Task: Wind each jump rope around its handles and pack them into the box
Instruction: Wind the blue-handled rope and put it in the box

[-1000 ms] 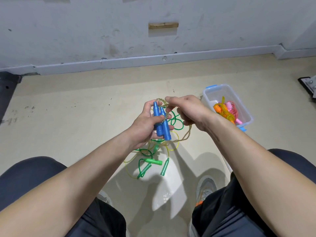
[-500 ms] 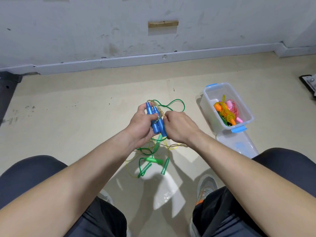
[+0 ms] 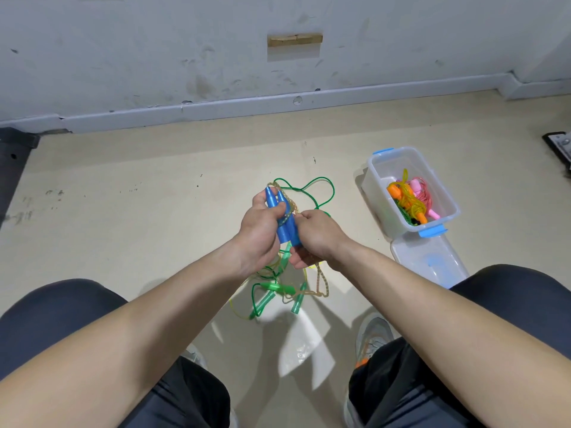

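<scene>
My left hand (image 3: 258, 233) grips two blue jump rope handles (image 3: 285, 227) held side by side above the floor. A tan braided cord (image 3: 319, 282) runs from their tips, crosses the handles and hangs down to the floor. My right hand (image 3: 318, 237) is against the handles' right side and pinches that cord. Under my hands lie loose green ropes with green handles (image 3: 272, 288) and a thin yellow cord, tangled together. A clear plastic box (image 3: 375, 168) with blue clips stands to the right; an orange-handled rope (image 3: 401, 193) and a pink rope lie inside.
The box's clear lid (image 3: 429, 267) lies on the floor just in front of the box. My knees and shoes frame the bottom of the view. A grey wall with a skirting board runs along the back. A dark mat edge (image 3: 15, 168) is at far left.
My right hand came down from the handle tips to the right side of the handles, bringing the tan cord across them. My left hand kept its grip.
</scene>
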{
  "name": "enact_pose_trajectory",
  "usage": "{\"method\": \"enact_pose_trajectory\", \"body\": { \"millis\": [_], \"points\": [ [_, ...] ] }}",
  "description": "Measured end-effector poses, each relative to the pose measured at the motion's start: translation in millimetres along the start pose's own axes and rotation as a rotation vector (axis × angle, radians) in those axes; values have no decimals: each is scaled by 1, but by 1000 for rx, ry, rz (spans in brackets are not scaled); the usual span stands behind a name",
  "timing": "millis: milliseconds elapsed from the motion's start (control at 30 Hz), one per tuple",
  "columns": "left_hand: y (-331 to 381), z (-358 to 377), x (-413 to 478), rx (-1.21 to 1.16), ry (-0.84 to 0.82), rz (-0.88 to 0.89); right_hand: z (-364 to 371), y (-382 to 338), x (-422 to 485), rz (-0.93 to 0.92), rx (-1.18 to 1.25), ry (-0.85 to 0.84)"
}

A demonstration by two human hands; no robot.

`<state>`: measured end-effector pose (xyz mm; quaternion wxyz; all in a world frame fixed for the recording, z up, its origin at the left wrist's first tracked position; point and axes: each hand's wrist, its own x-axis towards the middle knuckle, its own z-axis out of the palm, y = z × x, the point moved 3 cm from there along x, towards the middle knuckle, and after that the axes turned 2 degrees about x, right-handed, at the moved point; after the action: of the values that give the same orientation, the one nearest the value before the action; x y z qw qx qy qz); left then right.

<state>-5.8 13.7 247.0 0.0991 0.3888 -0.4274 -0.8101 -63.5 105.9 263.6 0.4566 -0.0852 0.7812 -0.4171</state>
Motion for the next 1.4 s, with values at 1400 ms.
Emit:
{"method": "enact_pose_trajectory", "body": {
  "millis": [1400],
  "points": [
    [37, -21, -12, 1006, 13, 544, -19, -21, 3, -518, -415, 291]
  ]
}}
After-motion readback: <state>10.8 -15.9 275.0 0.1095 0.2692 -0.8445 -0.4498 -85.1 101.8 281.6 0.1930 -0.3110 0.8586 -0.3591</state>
